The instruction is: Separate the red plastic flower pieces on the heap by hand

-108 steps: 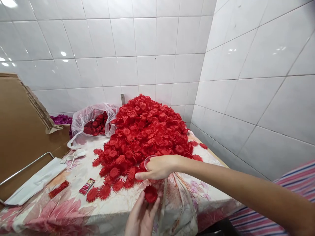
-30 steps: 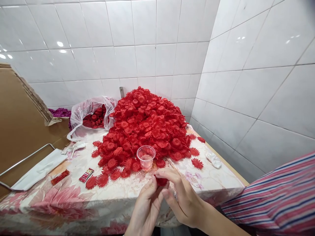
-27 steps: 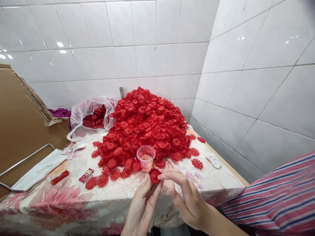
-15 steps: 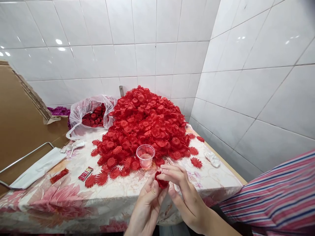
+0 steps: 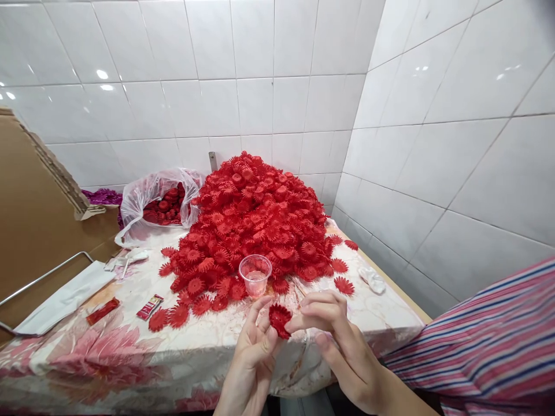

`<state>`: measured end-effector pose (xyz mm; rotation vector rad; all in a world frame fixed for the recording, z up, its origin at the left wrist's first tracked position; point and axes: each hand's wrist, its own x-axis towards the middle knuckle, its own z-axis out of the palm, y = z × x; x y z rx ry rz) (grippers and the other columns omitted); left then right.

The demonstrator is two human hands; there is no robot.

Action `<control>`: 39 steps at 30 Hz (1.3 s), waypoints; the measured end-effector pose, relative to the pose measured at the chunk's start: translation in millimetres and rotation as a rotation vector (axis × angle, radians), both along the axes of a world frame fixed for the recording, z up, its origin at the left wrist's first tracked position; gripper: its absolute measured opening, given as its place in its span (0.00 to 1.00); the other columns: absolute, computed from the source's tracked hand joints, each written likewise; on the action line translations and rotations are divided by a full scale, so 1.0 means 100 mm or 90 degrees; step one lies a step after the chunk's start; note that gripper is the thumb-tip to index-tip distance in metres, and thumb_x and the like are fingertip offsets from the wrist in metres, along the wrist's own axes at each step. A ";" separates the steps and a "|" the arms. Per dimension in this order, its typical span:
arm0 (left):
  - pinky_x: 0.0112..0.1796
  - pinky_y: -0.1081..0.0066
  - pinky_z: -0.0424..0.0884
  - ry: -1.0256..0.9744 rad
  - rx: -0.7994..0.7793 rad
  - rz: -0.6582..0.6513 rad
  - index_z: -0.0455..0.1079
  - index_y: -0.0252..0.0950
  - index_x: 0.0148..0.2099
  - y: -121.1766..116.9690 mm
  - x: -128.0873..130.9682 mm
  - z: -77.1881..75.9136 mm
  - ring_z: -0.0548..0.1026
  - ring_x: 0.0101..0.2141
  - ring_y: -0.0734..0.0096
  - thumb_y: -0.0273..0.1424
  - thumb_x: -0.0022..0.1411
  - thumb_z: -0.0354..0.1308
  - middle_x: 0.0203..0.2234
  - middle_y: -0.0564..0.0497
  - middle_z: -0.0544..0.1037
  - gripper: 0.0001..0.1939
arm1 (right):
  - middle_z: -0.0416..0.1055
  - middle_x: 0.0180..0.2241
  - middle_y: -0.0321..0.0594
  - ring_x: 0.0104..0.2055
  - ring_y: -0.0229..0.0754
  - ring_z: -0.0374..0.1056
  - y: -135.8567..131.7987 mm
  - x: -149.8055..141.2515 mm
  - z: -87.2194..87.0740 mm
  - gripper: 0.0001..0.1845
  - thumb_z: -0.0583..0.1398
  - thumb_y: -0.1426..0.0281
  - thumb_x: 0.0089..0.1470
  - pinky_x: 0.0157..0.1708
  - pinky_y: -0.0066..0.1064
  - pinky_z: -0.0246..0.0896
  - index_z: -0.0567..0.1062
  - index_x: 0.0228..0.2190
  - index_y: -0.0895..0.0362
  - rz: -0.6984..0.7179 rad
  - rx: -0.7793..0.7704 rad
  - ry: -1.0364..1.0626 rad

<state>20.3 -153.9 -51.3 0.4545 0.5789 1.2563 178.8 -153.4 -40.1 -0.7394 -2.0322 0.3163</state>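
Observation:
A red plastic flower piece is held between both hands at the table's near edge. My left hand pinches its lower left side with thumb and fingers. My right hand grips its right rim with thumb and forefinger. Just beyond stands a small clear plastic cup, upright, at the foot of a big heap of red flower pieces.
The table carries a floral cloth. A clear bag of darker red pieces sits at the back left, cardboard leans at the left, and red sachets lie near loose flowers. White tiled walls close the back and right.
My right hand left the cup standing by the heap and joined my left hand. Both hands now hold the flower a little more apart, its face turned toward me.

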 end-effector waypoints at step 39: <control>0.40 0.70 0.68 0.327 0.253 -0.010 0.71 0.33 0.29 1.64 -0.35 0.75 0.70 0.30 0.76 0.33 0.47 0.64 0.26 0.54 0.71 0.08 | 0.67 0.29 0.37 0.31 0.40 0.67 1.67 -0.41 0.42 0.10 0.57 0.74 0.48 0.34 0.34 0.66 0.64 0.35 0.54 -0.161 0.072 0.173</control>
